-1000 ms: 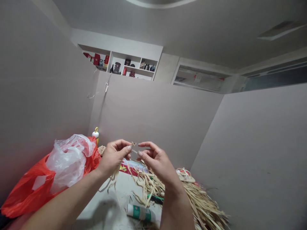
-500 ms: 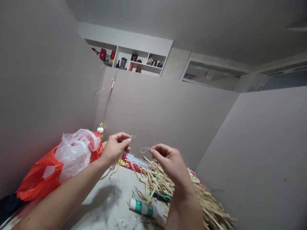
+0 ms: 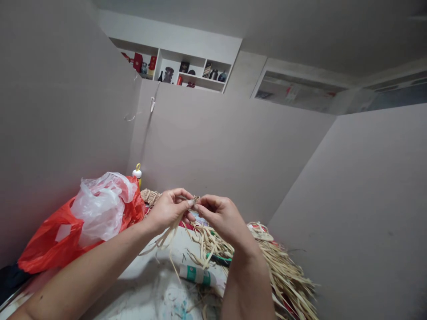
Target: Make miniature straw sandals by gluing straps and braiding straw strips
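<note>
My left hand (image 3: 173, 207) pinches a small bundle of pale straw strips (image 3: 169, 238), whose loose ends hang below the palm. A short knotted end (image 3: 196, 199) of the bundle sticks out past the thumb. My right hand (image 3: 220, 214) has come up against that end, its thumb and forefinger pressed together there. A thin thread showed in those fingers earlier; now the fingertips hide it. Below the right hand lies a large heap of dry straw strips (image 3: 288, 278) on the white table (image 3: 140, 284).
A white and green roll (image 3: 197, 275) and a black-green tool (image 3: 220, 259) lie near the straw. Red and white plastic bags (image 3: 100, 206) fill the left side, with a woven piece (image 3: 150, 196) and a yellow-white bottle (image 3: 137, 173) behind. Grey partitions (image 3: 213, 138) surround the table.
My right hand has moved left and up to the straw end in my left hand, and the thread loop no longer shows. My left hand shifted slightly right. The view tilted a little downward.
</note>
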Available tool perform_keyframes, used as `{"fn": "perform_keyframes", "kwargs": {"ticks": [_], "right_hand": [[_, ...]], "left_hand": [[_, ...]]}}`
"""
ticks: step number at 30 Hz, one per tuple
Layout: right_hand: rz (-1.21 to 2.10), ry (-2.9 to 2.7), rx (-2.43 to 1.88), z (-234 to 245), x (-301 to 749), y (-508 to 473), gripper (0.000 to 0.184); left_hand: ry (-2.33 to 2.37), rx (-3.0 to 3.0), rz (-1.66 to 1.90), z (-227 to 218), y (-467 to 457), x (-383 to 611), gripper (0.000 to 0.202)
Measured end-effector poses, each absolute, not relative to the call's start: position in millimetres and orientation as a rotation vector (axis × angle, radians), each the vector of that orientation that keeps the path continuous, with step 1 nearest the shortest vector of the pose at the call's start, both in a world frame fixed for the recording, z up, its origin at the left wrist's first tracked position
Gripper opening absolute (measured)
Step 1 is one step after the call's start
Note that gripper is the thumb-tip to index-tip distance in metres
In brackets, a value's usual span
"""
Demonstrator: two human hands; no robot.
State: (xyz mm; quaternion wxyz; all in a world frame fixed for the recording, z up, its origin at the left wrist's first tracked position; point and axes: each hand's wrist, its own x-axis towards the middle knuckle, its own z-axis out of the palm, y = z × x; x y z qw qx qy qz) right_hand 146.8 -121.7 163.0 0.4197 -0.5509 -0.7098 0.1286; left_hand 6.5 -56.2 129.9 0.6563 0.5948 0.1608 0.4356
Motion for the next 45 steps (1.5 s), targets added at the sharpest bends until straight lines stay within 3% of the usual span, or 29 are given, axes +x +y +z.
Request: {"fn": "perform_keyframes", "kwargs": {"ticks": [14, 22, 31, 45], "right_hand": [[0.383, -1.753, -1.411, 165, 154, -125, 0.022], [0.322, -1.728, -1.471, 163, 158, -123, 0.021], [0.288, -1.805, -1.433, 164, 153, -123, 0.022], [0.165, -1.766, -1.519, 164, 161, -125, 0.019]], "left_hand": [[0.450, 1.456, 1.110, 136, -55, 0, 0.012], [0.568, 1.446, 1.364, 137, -42, -11, 0.019], [0.423, 1.384, 0.974, 124, -54, 12, 0.018], [0.501, 1.441, 1.031, 127, -52, 8, 0.012]]}}
